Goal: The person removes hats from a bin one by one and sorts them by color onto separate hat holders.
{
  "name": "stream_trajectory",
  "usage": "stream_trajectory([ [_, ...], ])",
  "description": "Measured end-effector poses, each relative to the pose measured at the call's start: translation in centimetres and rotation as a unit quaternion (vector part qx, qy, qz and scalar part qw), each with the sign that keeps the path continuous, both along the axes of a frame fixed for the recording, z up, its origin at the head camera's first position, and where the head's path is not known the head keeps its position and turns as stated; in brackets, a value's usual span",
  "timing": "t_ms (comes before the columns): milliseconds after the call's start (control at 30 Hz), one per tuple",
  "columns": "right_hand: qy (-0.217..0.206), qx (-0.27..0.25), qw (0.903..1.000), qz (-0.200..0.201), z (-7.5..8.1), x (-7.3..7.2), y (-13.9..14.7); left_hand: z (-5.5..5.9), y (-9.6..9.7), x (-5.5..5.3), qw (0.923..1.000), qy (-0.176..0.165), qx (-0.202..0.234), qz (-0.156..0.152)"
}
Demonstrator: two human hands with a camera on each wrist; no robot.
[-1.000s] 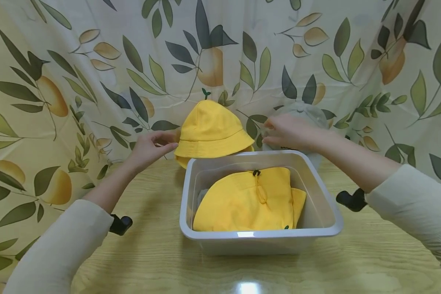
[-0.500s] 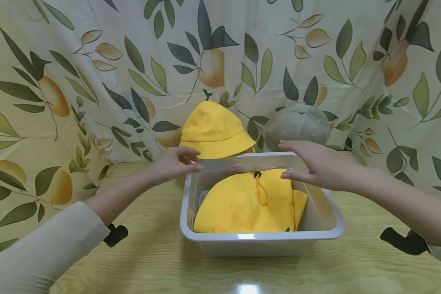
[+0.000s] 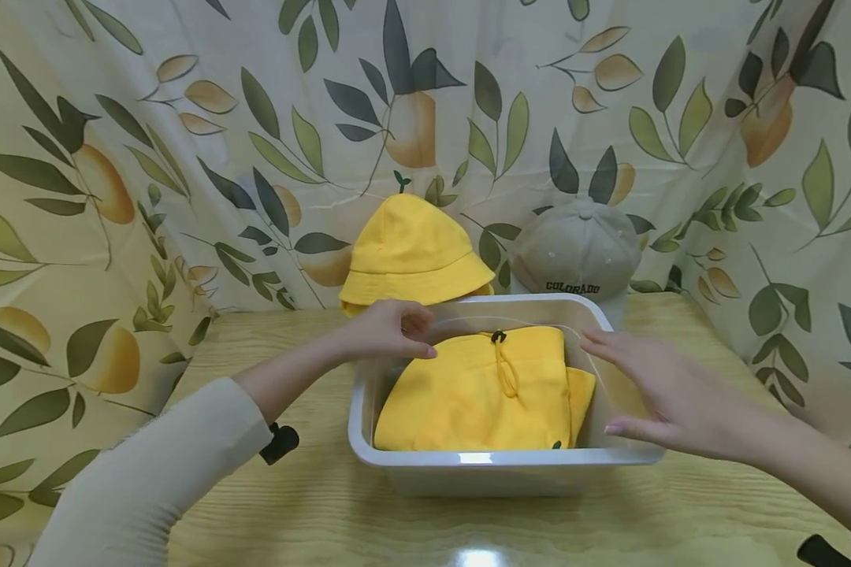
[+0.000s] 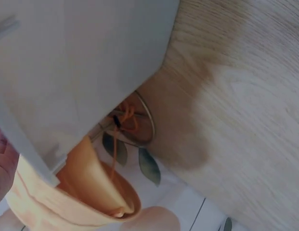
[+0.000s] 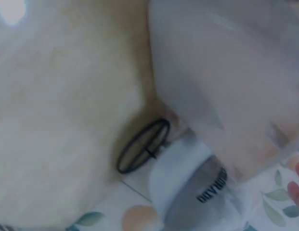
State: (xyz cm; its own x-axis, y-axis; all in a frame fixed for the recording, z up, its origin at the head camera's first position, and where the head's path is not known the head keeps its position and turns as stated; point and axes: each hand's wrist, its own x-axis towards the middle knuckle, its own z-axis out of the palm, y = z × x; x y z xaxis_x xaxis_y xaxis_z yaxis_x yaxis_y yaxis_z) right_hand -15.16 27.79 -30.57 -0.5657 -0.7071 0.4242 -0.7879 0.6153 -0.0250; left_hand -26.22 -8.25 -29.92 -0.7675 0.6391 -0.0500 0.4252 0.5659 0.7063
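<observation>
In the head view my left hand (image 3: 390,332) hovers at the left side of a light grey plastic bin (image 3: 482,479), fingers loosely bent and holding nothing. My right hand (image 3: 670,398) is over the bin's right rim, thumb apart from the fingers, with nothing in its grasp. Inside the bin lies a folded yellow bucket hat (image 3: 461,394) with a cord and a black toggle. Behind the bin sit another yellow bucket hat (image 3: 414,248) with a green sprout on top and a grey baseball cap (image 3: 574,244) lettered COLORADO. Whether either hand touches the rim is unclear.
Thin round wire bases stand on the wooden table: one ring (image 4: 148,118) near the yellow hat, and a dark ring (image 5: 144,147) by the cap. A leaf-and-fruit patterned curtain (image 3: 269,71) closes off the back and sides.
My right hand has left the grey cap and come forward and down to the bin's right side. From beside the standing yellow hat, my left hand has moved right and forward over the bin.
</observation>
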Motion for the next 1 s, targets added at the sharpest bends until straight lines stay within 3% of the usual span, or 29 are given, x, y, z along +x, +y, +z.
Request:
stream_trajectory([
  [100,0.008,-0.004,0.9998,0.019,-1.2,0.5,0.2,-0.6,0.2,-0.4,0.9984,0.032,-0.045,-0.01],
  [233,0.004,-0.015,0.9991,0.04,-2.7,1.1,0.2,-1.1,0.3,-0.7,0.9902,0.073,-0.118,-0.012],
  [400,-0.017,-0.005,0.9996,0.02,-3.9,1.8,0.2,-1.1,0.6,-0.8,0.9833,0.082,-0.159,-0.035],
  [533,-0.016,-0.024,0.9992,0.028,-4.3,1.8,0.2,-1.3,0.9,-0.8,0.9853,0.059,-0.152,-0.05],
  [700,-0.009,-0.047,0.998,0.04,-4.5,1.7,-0.1,-1.2,1.1,-0.6,0.9924,0.014,-0.119,-0.028],
  [833,-0.021,-0.043,0.9985,0.026,-4.5,1.8,-0.1,-1.1,1.2,-0.3,0.9965,-0.029,-0.075,-0.025],
  [1000,-0.043,-0.028,0.9987,0.003,-4.5,1.9,0.1,-0.9,1.3,0.3,0.9981,-0.029,-0.028,-0.047],
])
